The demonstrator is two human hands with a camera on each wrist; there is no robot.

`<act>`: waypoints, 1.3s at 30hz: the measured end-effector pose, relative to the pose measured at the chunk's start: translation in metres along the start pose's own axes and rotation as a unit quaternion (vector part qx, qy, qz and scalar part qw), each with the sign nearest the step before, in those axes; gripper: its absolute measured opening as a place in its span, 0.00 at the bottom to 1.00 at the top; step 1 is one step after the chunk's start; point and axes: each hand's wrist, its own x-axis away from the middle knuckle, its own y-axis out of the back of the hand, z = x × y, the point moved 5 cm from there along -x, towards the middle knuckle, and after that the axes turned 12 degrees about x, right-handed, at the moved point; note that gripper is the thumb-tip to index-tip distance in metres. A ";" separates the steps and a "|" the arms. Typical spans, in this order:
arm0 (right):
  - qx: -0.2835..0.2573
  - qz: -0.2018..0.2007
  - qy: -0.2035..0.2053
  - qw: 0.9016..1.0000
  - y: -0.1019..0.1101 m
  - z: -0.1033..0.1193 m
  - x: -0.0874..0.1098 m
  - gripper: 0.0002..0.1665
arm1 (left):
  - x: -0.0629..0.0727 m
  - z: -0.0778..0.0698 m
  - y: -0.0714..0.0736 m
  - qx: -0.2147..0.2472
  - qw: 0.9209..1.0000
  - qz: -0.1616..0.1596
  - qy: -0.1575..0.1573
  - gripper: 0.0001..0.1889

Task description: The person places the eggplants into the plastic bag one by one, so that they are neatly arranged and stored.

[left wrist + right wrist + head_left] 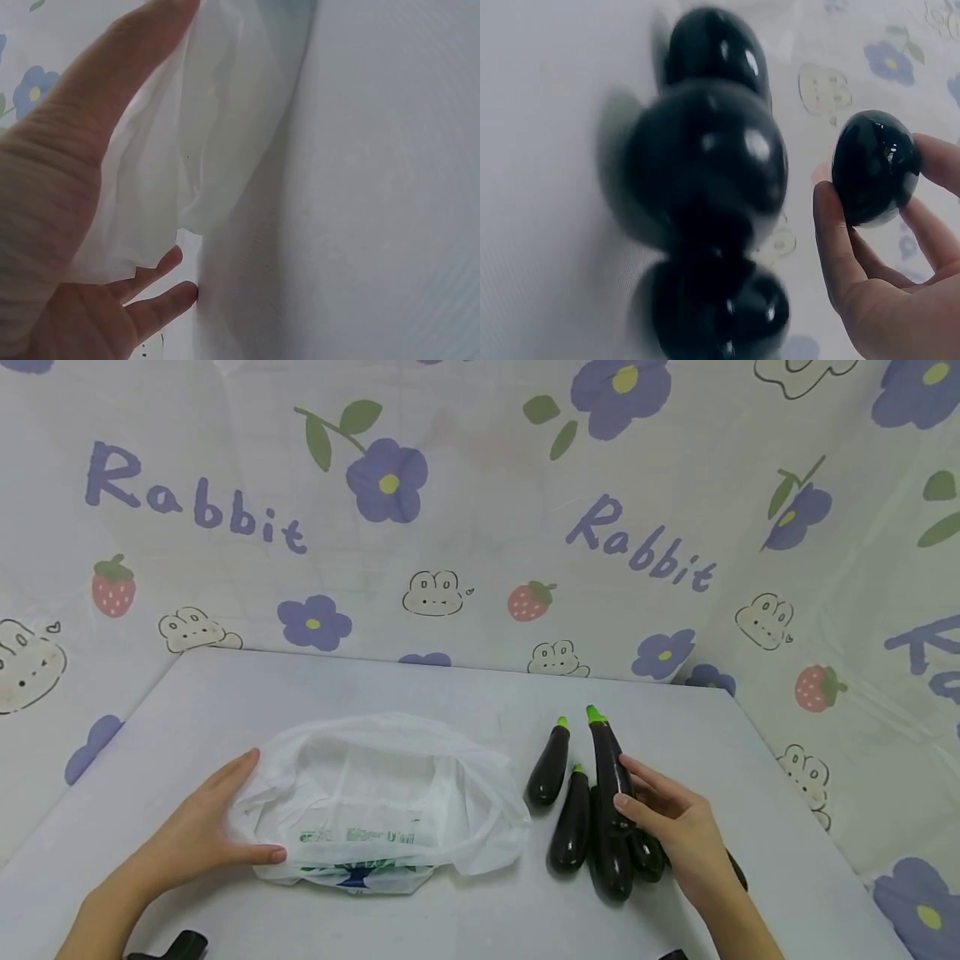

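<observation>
Held eggplant (609, 768): glossy, tapered; right of centre.
Right grip (686, 831): pinching it.
Left grip (197, 828): spread, touching crinkled plastic bag (378, 806), centre-left.
Other eggplants (570, 827): beneath, beside.
Bench (480, 931): white.
Backdrop (472, 485): flower-printed cloth.

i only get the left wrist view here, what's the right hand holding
Observer: The right hand holds a dark eggplant between thumb and fingers.
Operator: is it touching the other eggplants
Observer: No, the right wrist view shows a gap between the held one and the rest.
Operator: ok and the bag, is its mouth open
Observer: Yes, the head view looks right into its wide-open mouth.
</observation>
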 end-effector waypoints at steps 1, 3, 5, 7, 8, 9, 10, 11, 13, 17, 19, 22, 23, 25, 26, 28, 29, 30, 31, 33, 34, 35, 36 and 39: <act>0.000 0.005 -0.001 1.000 -0.003 0.001 0.001 0.36 | 0.000 0.000 0.000 0.000 1.000 0.002 0.003 0.70; -0.006 0.010 -0.006 1.000 -0.010 0.004 0.002 0.37 | 0.000 0.000 0.000 -0.001 1.000 0.004 0.006 0.70; -0.022 0.009 -0.015 1.000 -0.017 0.007 0.005 0.37 | 0.000 0.000 0.000 -0.003 1.000 0.005 0.007 0.71; -0.039 0.003 -0.028 0.999 -0.026 0.011 0.009 0.37 | 0.000 -0.001 -0.001 -0.005 1.000 0.004 0.005 0.71; -0.051 0.002 -0.033 0.998 -0.031 0.014 0.011 0.37 | 0.000 -0.001 -0.001 -0.005 1.000 0.004 0.004 0.71; -0.064 0.001 -0.037 0.997 -0.036 0.016 0.013 0.37 | 0.000 -0.001 -0.001 -0.006 1.000 0.005 0.005 0.71; -0.075 0.001 -0.038 0.996 -0.041 0.018 0.015 0.37 | 0.000 -0.001 -0.001 -0.006 1.000 0.005 0.004 0.71; -0.082 0.002 -0.038 0.996 -0.047 0.021 0.017 0.37 | -0.001 -0.001 -0.001 -0.005 1.000 0.006 0.005 0.71; -0.101 0.011 -0.032 0.994 -0.057 0.026 0.022 0.37 | -0.001 0.000 -0.002 -0.005 1.000 0.006 0.006 0.71; -0.118 0.026 -0.026 0.992 -0.072 0.036 0.028 0.35 | -0.001 -0.001 -0.002 -0.002 1.000 0.006 0.006 0.71; -0.117 0.035 -0.032 0.992 -0.078 0.042 0.031 0.34 | -0.001 -0.002 -0.003 -0.001 1.000 0.006 0.004 0.71; -0.124 0.061 -0.052 0.989 -0.090 0.051 0.034 0.33 | -0.001 -0.001 -0.002 -0.002 1.000 0.009 0.008 0.72; -0.129 0.073 -0.055 0.987 -0.094 0.054 0.036 0.33 | -0.001 0.000 -0.002 -0.003 1.000 0.009 0.009 0.72; -0.139 0.097 -0.058 0.984 -0.103 0.061 0.038 0.33 | -0.001 0.002 -0.002 -0.005 1.000 0.011 0.012 0.72; -0.144 0.108 -0.055 0.982 -0.107 0.063 0.038 0.34 | -0.001 0.002 -0.001 -0.005 1.000 0.013 0.012 0.72; -0.152 0.124 -0.046 0.979 -0.115 0.069 0.039 0.34 | -0.002 0.003 -0.001 -0.003 1.000 0.015 0.012 0.72; -0.154 0.130 -0.042 0.979 -0.118 0.071 0.039 0.34 | -0.002 0.003 -0.001 -0.001 1.000 0.017 0.012 0.72; -0.154 0.134 -0.039 0.978 -0.122 0.073 0.038 0.34 | -0.002 0.002 -0.002 0.001 1.000 0.018 0.011 0.72; -0.156 0.140 -0.035 0.977 -0.126 0.074 0.037 0.34 | -0.003 0.002 -0.001 0.002 1.000 0.018 0.011 0.72; -0.158 0.150 -0.029 0.976 -0.134 0.076 0.035 0.34 | -0.003 0.001 -0.001 0.003 1.000 0.015 0.010 0.72; -0.158 0.154 -0.026 0.975 -0.139 0.076 0.033 0.34 | -0.003 0.000 -0.001 0.005 1.000 0.014 0.010 0.72; -0.157 0.159 -0.025 0.974 -0.143 0.076 0.032 0.34 | -0.003 0.000 -0.001 0.007 1.000 0.014 0.010 0.71; -0.157 0.164 -0.023 0.974 -0.148 0.077 0.031 0.33 | -0.003 0.001 -0.002 0.008 1.000 0.014 0.010 0.71; -0.154 0.174 -0.021 0.972 -0.161 0.078 0.028 0.32 | -0.002 0.002 -0.004 0.006 1.000 0.015 0.015 0.71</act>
